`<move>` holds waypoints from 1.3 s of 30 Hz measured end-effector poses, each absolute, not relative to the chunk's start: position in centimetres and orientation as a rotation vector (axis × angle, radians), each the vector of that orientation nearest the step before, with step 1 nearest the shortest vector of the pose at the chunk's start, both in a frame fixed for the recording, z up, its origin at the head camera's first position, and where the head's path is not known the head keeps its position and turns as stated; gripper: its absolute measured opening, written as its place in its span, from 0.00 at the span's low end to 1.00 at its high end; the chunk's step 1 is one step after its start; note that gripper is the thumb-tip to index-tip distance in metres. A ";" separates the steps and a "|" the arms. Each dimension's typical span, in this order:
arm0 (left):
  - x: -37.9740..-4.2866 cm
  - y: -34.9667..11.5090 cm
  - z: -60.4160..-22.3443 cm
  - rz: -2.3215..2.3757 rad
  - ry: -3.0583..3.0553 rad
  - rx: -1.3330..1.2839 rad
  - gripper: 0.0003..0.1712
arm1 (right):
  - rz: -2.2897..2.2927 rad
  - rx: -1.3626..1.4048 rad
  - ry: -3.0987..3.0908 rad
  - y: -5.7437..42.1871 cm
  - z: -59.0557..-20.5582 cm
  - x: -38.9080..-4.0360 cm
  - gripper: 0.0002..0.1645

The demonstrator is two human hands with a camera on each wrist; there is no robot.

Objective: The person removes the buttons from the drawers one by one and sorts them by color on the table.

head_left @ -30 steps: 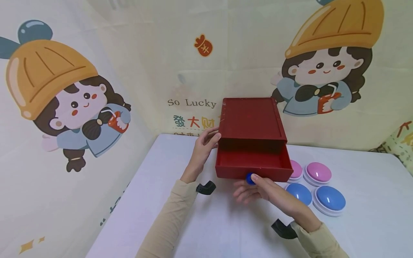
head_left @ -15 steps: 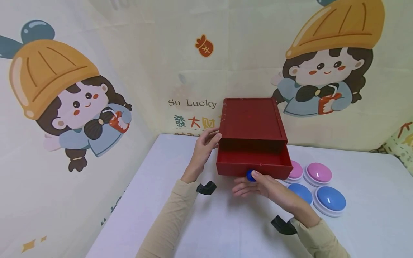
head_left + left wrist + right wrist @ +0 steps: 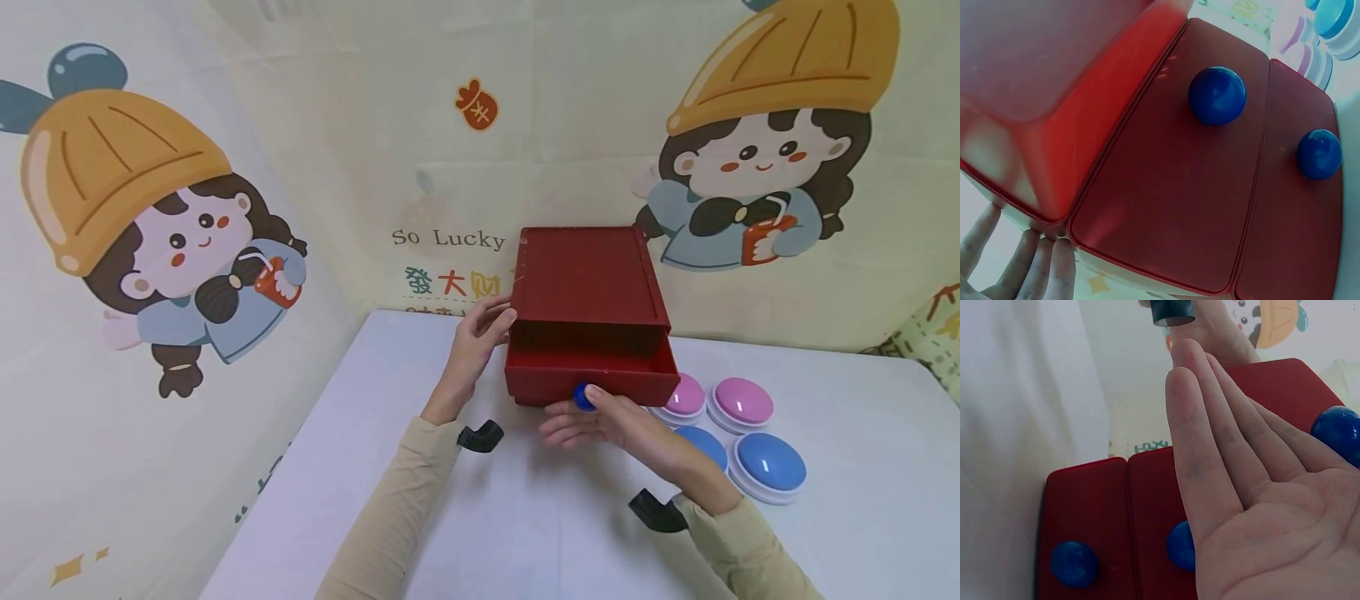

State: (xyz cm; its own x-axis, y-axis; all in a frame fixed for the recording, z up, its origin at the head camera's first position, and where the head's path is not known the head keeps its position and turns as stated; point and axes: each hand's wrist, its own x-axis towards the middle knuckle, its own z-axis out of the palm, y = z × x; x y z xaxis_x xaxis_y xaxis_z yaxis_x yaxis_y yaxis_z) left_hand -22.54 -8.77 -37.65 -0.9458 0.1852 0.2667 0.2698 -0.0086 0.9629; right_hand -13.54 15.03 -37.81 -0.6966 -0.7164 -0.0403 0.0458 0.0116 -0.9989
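A red drawer cabinet [image 3: 585, 275] stands at the back of the table, its red top drawer [image 3: 600, 385] partly pulled out. My left hand [image 3: 474, 342] rests against the cabinet's left side, fingers extended; the left wrist view shows the fingertips along that side's edge. At the drawer front, my right thumb touches the round blue knob [image 3: 581, 397]. The other fingers of my right hand [image 3: 600, 423] stay straight and together below the drawer front, as the right wrist view also shows. Two lower drawers, each with a blue knob [image 3: 1217, 95], are flush in the left wrist view.
To the right of the cabinet, two pink domed buttons [image 3: 742, 400] and two blue domed buttons [image 3: 770, 461] sit on white bases on the white table [image 3: 517, 533]. My right arm partly covers one blue button. A printed cloth [image 3: 405, 167] hangs behind and left.
The top drawer has slid a short way inward, its front moving away from me. My right hand has moved along with the knob; my left hand stays against the cabinet's side.
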 end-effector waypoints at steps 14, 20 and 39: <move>-22.5 -8.8 -37.6 -2.133 -2.168 -0.484 0.24 | -1.732 -0.670 1.746 15.0 -37.8 -14.4 0.32; -22.4 -8.7 -37.6 -2.123 -2.179 -0.478 0.24 | -1.745 -0.662 1.744 15.0 -37.9 -14.8 0.34; -21.1 -8.6 -35.7 -2.141 -2.200 -0.482 0.24 | -1.755 -0.636 1.744 15.1 -38.0 -16.2 0.34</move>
